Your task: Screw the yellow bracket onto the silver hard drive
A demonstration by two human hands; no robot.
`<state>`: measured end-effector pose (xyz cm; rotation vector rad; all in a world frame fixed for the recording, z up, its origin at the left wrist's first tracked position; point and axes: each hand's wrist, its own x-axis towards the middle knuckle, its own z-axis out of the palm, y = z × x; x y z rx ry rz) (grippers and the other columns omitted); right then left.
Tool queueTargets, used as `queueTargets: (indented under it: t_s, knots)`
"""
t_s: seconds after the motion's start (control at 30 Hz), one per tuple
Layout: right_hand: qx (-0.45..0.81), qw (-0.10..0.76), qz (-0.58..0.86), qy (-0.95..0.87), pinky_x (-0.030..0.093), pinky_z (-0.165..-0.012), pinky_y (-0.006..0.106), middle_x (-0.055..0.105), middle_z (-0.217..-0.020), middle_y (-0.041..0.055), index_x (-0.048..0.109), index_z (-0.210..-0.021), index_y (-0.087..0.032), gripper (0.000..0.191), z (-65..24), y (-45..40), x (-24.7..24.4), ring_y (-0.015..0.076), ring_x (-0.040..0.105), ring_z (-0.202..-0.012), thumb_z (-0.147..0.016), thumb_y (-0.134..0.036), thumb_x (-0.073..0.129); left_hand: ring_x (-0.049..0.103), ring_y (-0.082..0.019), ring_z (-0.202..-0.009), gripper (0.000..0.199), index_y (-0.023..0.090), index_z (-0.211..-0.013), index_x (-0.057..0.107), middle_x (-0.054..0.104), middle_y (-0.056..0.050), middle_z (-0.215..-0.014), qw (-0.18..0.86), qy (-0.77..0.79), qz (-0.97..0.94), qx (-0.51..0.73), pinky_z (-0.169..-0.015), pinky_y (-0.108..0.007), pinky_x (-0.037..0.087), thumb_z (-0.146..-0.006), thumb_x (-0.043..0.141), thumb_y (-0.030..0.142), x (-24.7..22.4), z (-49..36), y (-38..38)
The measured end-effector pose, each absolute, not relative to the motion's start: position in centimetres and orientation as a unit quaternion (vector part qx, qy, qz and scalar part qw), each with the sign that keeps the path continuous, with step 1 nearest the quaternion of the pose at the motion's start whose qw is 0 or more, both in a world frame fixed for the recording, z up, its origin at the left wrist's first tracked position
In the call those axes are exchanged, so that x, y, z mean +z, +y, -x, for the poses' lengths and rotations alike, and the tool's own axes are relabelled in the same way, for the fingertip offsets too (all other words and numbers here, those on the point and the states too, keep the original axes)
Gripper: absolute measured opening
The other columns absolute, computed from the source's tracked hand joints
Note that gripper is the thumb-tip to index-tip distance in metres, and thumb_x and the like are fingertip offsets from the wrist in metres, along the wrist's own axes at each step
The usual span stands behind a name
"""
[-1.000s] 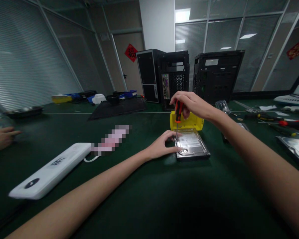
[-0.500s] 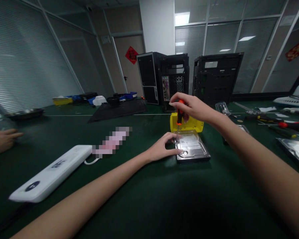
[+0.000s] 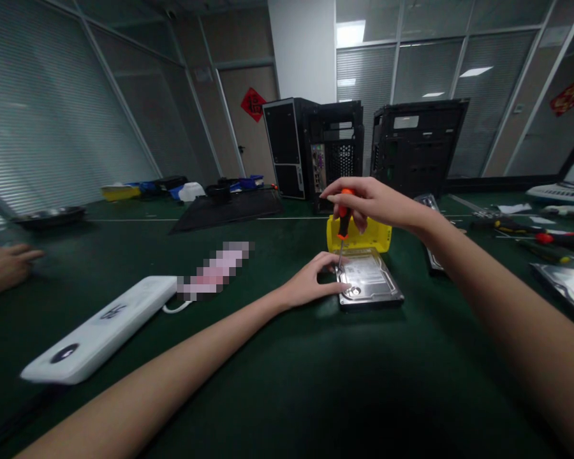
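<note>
A silver hard drive [image 3: 370,280] lies flat on the dark green table. My left hand [image 3: 313,280] grips its left side, with the thumb on the near part of the top and the fingers at the far left corner. Above that corner, my right hand [image 3: 363,201] holds a red and black screwdriver [image 3: 345,220] nearly upright. Its shaft points down at the drive's far left corner; the tip is too small to make out there. Just behind the drive stands a yellow plastic box [image 3: 370,236].
Computer cases [image 3: 418,146] stand at the back. A white power strip [image 3: 105,331] lies at left, near another person's hand [image 3: 9,268]. At right are another drive [image 3: 433,258], pliers and tools [image 3: 562,239]. A black mat [image 3: 229,210] lies at the back left.
My right hand's fingers have shifted slightly around the screwdriver handle, and the wrist has turned a little. My left hand and the hard drive stay in place.
</note>
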<state>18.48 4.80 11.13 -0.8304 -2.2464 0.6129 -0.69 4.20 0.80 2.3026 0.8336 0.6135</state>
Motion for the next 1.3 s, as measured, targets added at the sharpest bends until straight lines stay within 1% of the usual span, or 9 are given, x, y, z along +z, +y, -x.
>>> queueTargets:
  t_s: [0.17, 0.33, 0.4, 0.53, 0.73, 0.83, 0.93, 1.13, 1.3]
  knots:
    - [0.121, 0.357, 0.347, -0.858, 0.039, -0.044, 0.019, 0.056, -0.082, 0.0022, 0.047, -0.109, -0.02, 0.03, -17.9, 4.9, 10.4, 0.0049, 0.048, -0.046, -0.084, -0.034, 0.039, 0.045, -0.019, -0.098, 0.048, 0.023, -0.115, 0.048, 0.046, -0.005, -0.111, 0.3, 0.313, -0.87, 0.237, -0.087, -0.033, 0.037, -0.072, 0.058, 0.043, 0.7, 0.7, 4.2]
    - [0.072, 0.375, 0.356, -0.853, 0.036, -0.05, 0.02, 0.053, -0.08, 0.0027, 0.048, -0.102, -0.018, 0.029, -17.7, 4.6, 10.1, 0.0078, 0.047, -0.056, -0.086, -0.037, 0.033, 0.046, -0.02, -0.098, 0.051, 0.024, -0.117, 0.046, 0.045, -0.005, -0.113, 0.309, 0.32, -0.863, 0.24, -0.086, -0.034, 0.038, -0.071, 0.059, 0.043, 0.7, 0.7, 4.2]
    - [0.08, 0.361, 0.365, -0.855, 0.037, -0.051, 0.021, 0.052, -0.077, 0.0027, 0.045, -0.109, -0.019, 0.03, -17.9, 4.5, 10.2, 0.0088, 0.047, -0.056, -0.086, -0.033, 0.03, 0.046, -0.02, -0.098, 0.053, 0.024, -0.117, 0.045, 0.045, -0.005, -0.114, 0.312, 0.32, -0.862, 0.24, -0.085, -0.034, 0.038, -0.07, 0.06, 0.043, 0.8, 0.7, 4.1]
    - [0.093, 0.353, 0.366, -0.856, 0.038, -0.053, 0.022, 0.051, -0.075, 0.0024, 0.026, -0.126, -0.02, 0.043, -18.0, 4.3, 10.3, 0.0093, 0.046, -0.054, -0.085, -0.029, 0.034, 0.045, -0.019, -0.097, 0.053, 0.024, -0.117, 0.045, 0.044, -0.005, -0.115, 0.316, 0.325, -0.859, 0.237, -0.086, -0.034, 0.038, -0.07, 0.059, 0.044, 0.8, 0.8, 4.2]
    - [0.105, 0.351, 0.371, -0.853, 0.039, -0.048, 0.019, 0.052, -0.078, 0.0024, 0.047, -0.098, -0.017, 0.027, -18.1, 4.8, 10.3, 0.0069, 0.047, -0.053, -0.084, -0.038, 0.037, 0.045, -0.019, -0.097, 0.054, 0.023, -0.117, 0.046, 0.044, -0.006, -0.115, 0.319, 0.323, -0.858, 0.239, -0.087, -0.034, 0.037, -0.07, 0.06, 0.044, 0.7, 0.9, 4.4]
    - [0.18, 0.342, 0.364, -0.847, 0.043, -0.047, 0.02, 0.053, -0.083, 0.0041, 0.049, -0.1, -0.017, 0.03, -18.4, 5.1, 10.4, 0.0069, 0.05, -0.052, -0.087, -0.032, 0.026, 0.046, -0.019, -0.096, 0.054, 0.023, -0.117, 0.046, 0.045, -0.006, -0.114, 0.321, 0.319, -0.86, 0.238, -0.086, -0.034, 0.037, -0.07, 0.061, 0.043, 0.7, 1.0, 4.3]
    - [0.227, 0.331, 0.345, -0.849, 0.046, -0.048, 0.021, 0.054, -0.093, 0.006, 0.048, -0.106, -0.016, 0.031, -18.8, 5.0, 10.6, 0.008, 0.054, -0.057, -0.087, -0.03, 0.028, 0.046, -0.019, -0.096, 0.053, 0.023, -0.117, 0.046, 0.045, -0.006, -0.113, 0.32, 0.318, -0.86, 0.239, -0.085, -0.034, 0.038, -0.069, 0.061, 0.042, 0.6, 1.0, 4.3]
    - [0.168, 0.335, 0.377, -0.847, 0.046, -0.044, 0.02, 0.056, -0.082, 0.0031, 0.045, -0.114, -0.019, 0.037, -18.7, 4.9, 10.6, 0.0061, 0.052, -0.046, -0.084, -0.039, 0.036, 0.045, -0.019, -0.097, 0.053, 0.023, -0.117, 0.046, 0.044, -0.006, -0.115, 0.329, 0.319, -0.856, 0.24, -0.085, -0.033, 0.038, -0.07, 0.061, 0.043, 0.5, 1.0, 4.4]
    - [0.101, 0.327, 0.406, -0.848, 0.041, -0.038, 0.019, 0.058, -0.083, 0.0048, 0.056, -0.098, -0.018, 0.039, -18.9, 5.0, 10.5, 0.0075, 0.052, -0.046, -0.082, -0.047, 0.037, 0.045, -0.019, -0.097, 0.054, 0.023, -0.117, 0.046, 0.044, -0.005, -0.114, 0.333, 0.32, -0.854, 0.239, -0.086, -0.034, 0.038, -0.069, 0.061, 0.043, 0.5, 1.0, 4.4]
